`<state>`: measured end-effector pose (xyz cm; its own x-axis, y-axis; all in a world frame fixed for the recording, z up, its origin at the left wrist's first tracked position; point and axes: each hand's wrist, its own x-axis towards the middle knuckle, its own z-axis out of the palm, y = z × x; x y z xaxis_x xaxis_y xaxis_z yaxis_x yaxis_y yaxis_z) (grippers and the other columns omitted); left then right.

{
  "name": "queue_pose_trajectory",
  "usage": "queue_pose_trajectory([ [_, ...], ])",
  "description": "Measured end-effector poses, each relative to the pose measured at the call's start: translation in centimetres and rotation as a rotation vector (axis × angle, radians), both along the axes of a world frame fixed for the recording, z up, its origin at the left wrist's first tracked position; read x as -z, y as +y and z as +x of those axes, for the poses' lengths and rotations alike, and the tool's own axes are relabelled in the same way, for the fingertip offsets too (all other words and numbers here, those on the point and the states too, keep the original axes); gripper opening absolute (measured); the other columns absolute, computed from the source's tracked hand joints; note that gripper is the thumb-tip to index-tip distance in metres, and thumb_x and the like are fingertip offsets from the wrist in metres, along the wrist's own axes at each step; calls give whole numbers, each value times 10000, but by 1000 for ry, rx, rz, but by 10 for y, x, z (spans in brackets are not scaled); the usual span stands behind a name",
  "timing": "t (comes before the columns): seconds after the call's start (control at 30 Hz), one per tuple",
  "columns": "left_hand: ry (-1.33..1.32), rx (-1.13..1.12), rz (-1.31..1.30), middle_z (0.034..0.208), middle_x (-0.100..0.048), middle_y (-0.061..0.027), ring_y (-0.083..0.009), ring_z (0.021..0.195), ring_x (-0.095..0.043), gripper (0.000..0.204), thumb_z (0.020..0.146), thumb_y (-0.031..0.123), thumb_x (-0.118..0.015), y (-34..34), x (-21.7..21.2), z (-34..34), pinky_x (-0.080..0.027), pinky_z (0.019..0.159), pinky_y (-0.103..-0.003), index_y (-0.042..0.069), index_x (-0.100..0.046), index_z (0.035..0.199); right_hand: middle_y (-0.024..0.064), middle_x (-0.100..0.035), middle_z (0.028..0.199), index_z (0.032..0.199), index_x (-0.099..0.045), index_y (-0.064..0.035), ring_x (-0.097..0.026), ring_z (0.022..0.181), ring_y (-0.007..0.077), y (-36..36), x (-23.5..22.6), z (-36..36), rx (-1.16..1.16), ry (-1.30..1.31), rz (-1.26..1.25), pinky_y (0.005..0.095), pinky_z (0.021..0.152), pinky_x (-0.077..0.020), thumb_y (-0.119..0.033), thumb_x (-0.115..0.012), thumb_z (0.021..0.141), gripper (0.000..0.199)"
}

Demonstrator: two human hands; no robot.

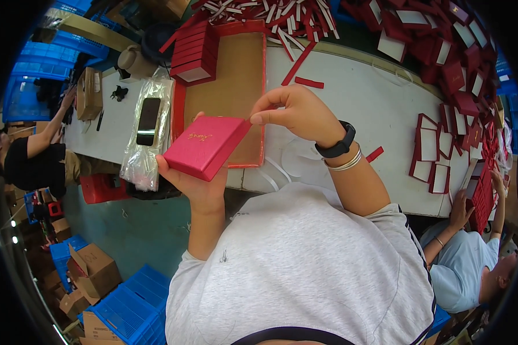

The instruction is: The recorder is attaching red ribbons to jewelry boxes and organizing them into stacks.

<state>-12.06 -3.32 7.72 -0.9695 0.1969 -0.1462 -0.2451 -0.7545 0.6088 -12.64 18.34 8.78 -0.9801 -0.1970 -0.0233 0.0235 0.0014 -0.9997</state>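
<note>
A closed red gift box (204, 146) with gold lettering on its lid rests in my left hand (200, 192). The fingers of that hand support it from below and along its near left side, tilted above the table edge. My right hand (299, 112), with a black wristband and bangles on the wrist, pinches thumb and forefinger together at the box's right corner. Whatever lies between those fingertips is too small to make out. Behind the box is a shallow cardboard tray (263, 80) with a red rim, and a row of red boxes (195, 54) fills its far left part.
Red and white strips (288, 23) heap up at the far side. A phone (148, 118) lies on a plastic-wrapped pack (137, 169) at left. Open red boxes (429, 138) pile up on the right, where a co-worker (460, 264) handles some. Another person (37, 161) works far left.
</note>
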Motion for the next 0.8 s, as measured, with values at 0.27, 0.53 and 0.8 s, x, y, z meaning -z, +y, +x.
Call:
queue_pose_trajectory([
  [0.27, -18, 141, 195, 1329, -404, -183, -327, 1212, -430, 922, 774, 715, -443, 2, -1, 2, -379, 1005, -488, -8, -313, 1332, 34, -647, 717, 822, -683, 1, -570, 674, 83, 0, 3, 0, -72, -44, -99, 225, 639, -453, -127, -688, 774, 138],
  [0.53, -223, 327, 409, 1215, -512, -190, -303, 1105, -517, 1028, 730, 775, -415, 7, 8, 4, -395, 965, -447, -52, -313, 1332, 45, -645, 728, 813, -662, 17, -588, 684, 101, -11, -1, 10, -150, -108, -170, 230, 656, -473, -73, -711, 752, 120],
  [0.8, -160, 485, 355, 1239, -492, -156, -275, 1088, -534, 986, 752, 765, -404, 13, -1, 9, -417, 958, -440, -2, -282, 1361, 35, -604, 666, 711, -560, -15, -591, 618, 108, -24, 13, 15, -100, -118, -404, 237, 591, -471, -60, -714, 752, 166],
])
